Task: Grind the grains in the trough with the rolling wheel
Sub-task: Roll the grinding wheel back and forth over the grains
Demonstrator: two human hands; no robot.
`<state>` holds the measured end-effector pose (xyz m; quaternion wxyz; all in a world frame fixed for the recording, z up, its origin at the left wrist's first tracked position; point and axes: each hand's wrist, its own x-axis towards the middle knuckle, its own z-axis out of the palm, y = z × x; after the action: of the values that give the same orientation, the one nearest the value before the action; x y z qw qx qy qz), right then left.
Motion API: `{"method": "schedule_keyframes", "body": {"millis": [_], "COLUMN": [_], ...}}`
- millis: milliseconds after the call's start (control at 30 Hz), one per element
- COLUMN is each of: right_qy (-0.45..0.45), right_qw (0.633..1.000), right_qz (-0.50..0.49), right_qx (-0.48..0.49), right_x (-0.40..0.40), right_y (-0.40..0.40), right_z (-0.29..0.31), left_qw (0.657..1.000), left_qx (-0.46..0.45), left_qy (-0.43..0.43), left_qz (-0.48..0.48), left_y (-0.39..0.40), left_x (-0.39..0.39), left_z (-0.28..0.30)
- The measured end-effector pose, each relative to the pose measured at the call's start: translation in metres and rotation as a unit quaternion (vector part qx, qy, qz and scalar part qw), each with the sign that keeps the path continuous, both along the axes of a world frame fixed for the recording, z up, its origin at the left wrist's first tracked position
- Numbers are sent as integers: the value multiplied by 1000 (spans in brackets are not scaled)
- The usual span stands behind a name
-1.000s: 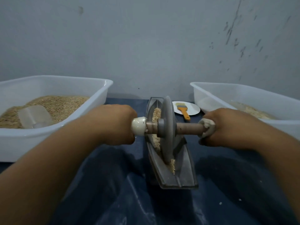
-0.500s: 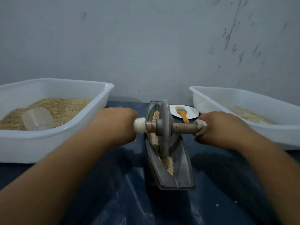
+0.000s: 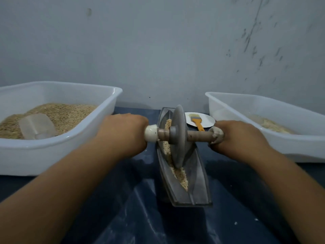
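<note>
A grey boat-shaped trough [image 3: 198,184] lies lengthwise on the dark blue sheet in front of me. Tan grains [image 3: 181,175] line its groove, heaped toward the near end. The grey rolling wheel [image 3: 178,136] stands upright in the groove around the trough's middle. A wooden axle [image 3: 197,135] runs through the wheel's hub. My left hand [image 3: 123,132] grips the axle's left end, beside its white knob [image 3: 151,133]. My right hand [image 3: 239,136] grips the cloth-wrapped right end.
A white tub [image 3: 58,147] at the left holds grain and a clear scoop [image 3: 36,126]. Another white tub [image 3: 281,140] at the right holds a little ground meal. A white plate [image 3: 208,121] with an orange-handled brush [image 3: 197,123] sits behind the trough. A grey wall rises close behind.
The wheel has rolled a little away from me along the trough, baring more grain at the near end. Both hands went with the axle.
</note>
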<state>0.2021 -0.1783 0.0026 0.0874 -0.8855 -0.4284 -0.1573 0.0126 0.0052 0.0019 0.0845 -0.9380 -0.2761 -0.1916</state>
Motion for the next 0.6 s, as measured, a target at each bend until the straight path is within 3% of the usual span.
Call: {"method": "schedule_keyframes", "body": {"millis": [167,267,367,500,600], "right_qy": [121,119,88,31,36], "right_qw": [987,984,994,999,999], "right_qz": [69,80,57,-8,6], "right_qx": [-80,-101,-33,13,-21], "right_x": [-12,-14,-9,-1,0], "right_y": [-37,-42,-26,-1,-11], "right_z": [31,39,22,-4,6], "left_qw": [983,974,986,999,1000], "left_qx": [-138,-183,-138,42,-2], "left_qy": [110,121,85,-27,15], "left_qz": [-50,-59,-34,-11,-17], "left_y": [-5,-4,-2,-1,0], "left_x": [-25,-28,-16,-1,-5], "left_z": [21,25,14,-1,3]}}
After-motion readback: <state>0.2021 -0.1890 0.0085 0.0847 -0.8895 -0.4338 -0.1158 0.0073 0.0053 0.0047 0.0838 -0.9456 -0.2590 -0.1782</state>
